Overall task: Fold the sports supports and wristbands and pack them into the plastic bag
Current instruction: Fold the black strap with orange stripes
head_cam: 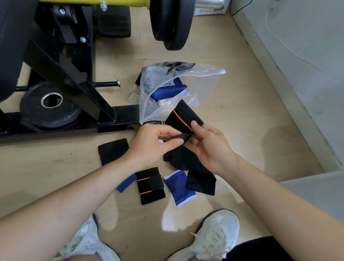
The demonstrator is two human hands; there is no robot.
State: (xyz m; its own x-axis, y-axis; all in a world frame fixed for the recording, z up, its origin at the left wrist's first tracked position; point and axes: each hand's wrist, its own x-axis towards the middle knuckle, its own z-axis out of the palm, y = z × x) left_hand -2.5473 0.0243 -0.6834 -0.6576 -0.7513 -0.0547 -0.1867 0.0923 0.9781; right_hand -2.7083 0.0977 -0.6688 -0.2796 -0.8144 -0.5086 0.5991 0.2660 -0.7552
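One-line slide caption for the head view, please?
Left hand and right hand hold a black orange-striped fabric support in front of a clear plastic bag containing a blue knitted support.

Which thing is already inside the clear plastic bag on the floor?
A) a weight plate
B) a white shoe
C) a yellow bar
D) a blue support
D: a blue support shows through the plastic bag; the left hand and right hand hold a black support, not yet packed.

Box [211,12] txt blurry, illegible.
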